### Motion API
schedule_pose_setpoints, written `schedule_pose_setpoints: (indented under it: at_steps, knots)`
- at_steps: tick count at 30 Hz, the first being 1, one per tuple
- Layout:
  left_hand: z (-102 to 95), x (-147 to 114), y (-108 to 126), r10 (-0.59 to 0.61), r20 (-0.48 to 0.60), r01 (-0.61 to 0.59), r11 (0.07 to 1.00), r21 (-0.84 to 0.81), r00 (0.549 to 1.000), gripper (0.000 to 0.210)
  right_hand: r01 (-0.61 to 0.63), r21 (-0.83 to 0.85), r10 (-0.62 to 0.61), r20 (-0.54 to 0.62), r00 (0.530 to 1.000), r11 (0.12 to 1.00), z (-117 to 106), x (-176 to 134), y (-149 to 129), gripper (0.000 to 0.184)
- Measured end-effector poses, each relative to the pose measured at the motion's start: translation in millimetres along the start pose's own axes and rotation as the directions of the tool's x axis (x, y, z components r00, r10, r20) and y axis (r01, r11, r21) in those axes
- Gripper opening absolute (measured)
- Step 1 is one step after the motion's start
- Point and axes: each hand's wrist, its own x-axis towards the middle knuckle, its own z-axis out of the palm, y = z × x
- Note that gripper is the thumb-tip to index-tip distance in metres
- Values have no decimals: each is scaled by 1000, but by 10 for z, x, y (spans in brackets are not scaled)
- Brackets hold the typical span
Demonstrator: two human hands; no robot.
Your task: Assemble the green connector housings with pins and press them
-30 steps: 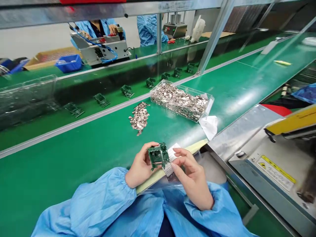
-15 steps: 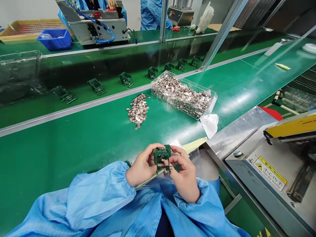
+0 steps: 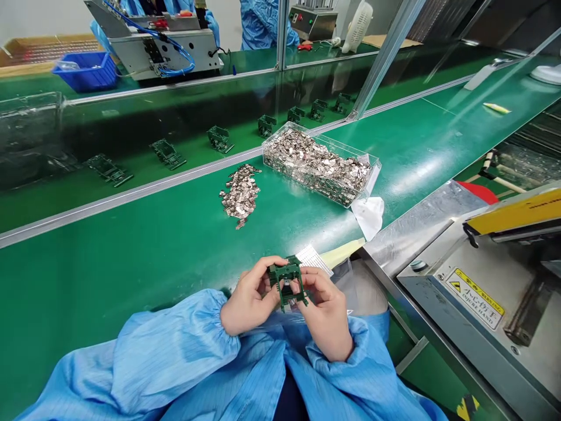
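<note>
A dark green plastic frame with open gaps is held up between my hands, close to my body. My left hand grips its left side, thumb low and fingers along the top. My right hand is closed on its right side, fingertips partly inside the frame; a small light spot shows there, too small to name. Beyond them, a loose heap of small silvery metal pieces lies on the green bench. Behind it stands a clear plastic box filled with similar pieces.
Several green frames sit along the strip beyond the metal rail. A machine with a warning label stands at my right. White paper touches the box. Co-workers in blue sleeves are across the bench.
The green frame has tilted slightly between my hands, its lower end shifting a little. The whole view has drifted slightly, so the bench items appear further left.
</note>
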Motion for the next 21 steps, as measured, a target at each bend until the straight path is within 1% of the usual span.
schedule_pose_setpoints:
  at_steps: [6,9,14,21]
  knots:
    - [40,-48,-8,-59,-42,56,995,-88,997,34,-71,164,79,-46,996,984,64,-16,12,13]
    - [46,-47,3,-59,-64,55,996,-71,996,31,-83,228,95,-43,995,970,88,-6,10,14]
    - [39,-55,53,-23,-117,22,1000,-10,993,26,-108,275,123,-40,992,955,124,8,-12,15]
    - [60,-80,110,14,-158,-10,1000,26,987,29,-109,353,139,-61,988,929,153,-19,-32,19]
